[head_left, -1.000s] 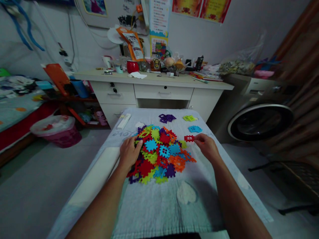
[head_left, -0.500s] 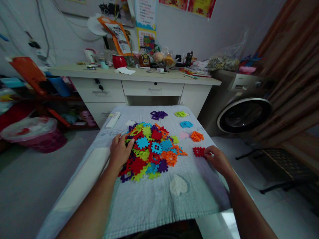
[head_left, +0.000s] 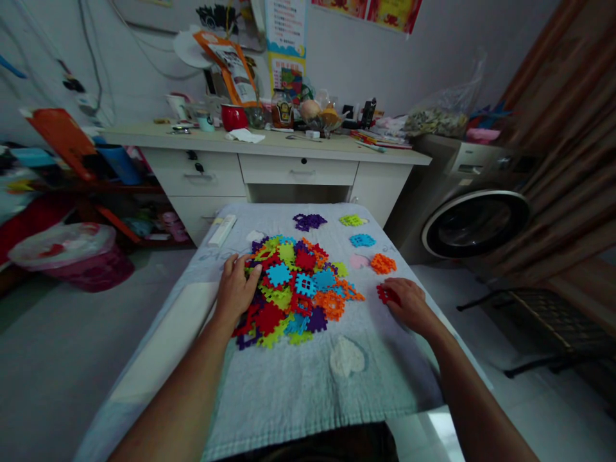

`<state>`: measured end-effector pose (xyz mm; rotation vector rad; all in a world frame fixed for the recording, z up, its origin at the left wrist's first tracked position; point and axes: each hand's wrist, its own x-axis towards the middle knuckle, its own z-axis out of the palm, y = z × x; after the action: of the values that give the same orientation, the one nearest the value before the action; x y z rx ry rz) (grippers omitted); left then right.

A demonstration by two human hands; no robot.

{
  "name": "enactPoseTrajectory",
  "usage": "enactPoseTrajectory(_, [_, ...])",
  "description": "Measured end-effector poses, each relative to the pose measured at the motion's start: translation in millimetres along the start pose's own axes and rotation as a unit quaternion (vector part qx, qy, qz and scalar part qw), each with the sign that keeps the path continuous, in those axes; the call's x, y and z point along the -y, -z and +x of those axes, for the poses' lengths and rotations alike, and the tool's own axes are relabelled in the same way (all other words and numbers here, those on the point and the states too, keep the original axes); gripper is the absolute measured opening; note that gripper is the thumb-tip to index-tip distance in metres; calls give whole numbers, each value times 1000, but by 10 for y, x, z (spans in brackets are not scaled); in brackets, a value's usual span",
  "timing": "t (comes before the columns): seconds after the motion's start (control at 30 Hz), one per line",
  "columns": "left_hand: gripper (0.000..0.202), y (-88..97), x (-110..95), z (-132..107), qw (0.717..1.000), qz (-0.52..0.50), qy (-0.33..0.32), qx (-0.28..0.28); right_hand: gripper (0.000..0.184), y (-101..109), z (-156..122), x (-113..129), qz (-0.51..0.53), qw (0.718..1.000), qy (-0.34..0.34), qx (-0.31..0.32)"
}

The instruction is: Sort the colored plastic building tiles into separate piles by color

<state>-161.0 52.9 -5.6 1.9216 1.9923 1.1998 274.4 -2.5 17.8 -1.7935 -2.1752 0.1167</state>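
A mixed heap of flat, notched plastic building tiles (head_left: 278, 298) in red, blue, green, orange and purple lies mid-table. My left hand (head_left: 237, 287) rests against the heap's left edge, thumb apart from the fingers, holding nothing. On the right side my right hand (head_left: 407, 303) curls over red interlocking tiles (head_left: 382, 294), which it partly hides; its fingertips are on them. Single-colour groups lie behind it: orange tiles (head_left: 384, 264), blue tiles (head_left: 362, 240), green tiles (head_left: 353, 220) and, further left, purple tiles (head_left: 309, 222).
A pale cloth (head_left: 289, 398) with a heart print covers the table. A white bar-shaped object (head_left: 222, 230) lies at its back left. Beyond stands a white desk (head_left: 298, 170) with jars and papers; a washing machine (head_left: 474, 221) is at the right, a pink bin (head_left: 79, 266) at the left.
My right hand has moved slightly left and forward, over the red tiles, and covers more of them. My left hand keeps its place at the heap. The view has shifted slightly.
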Motion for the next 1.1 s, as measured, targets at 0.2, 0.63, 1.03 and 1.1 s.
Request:
enactPoseTrajectory(0.2, [50,-13,-3,17,1000,-2,20,1,36,-7,136,373,62,997,46,-1])
enactPoseTrajectory(0.63, [46,-26,64,46,1000,-17,6,3,27,-118,273,613,140,989,41,27])
enactPoseTrajectory(1.03, [46,-25,92,51,1000,-12,4,6,19,148,826,-439,103,963,-190,-163])
enactPoseTrajectory(1.1, [46,-23,88,51,1000,-13,6,9,18,75,836,-537,99,957,-209,-177])
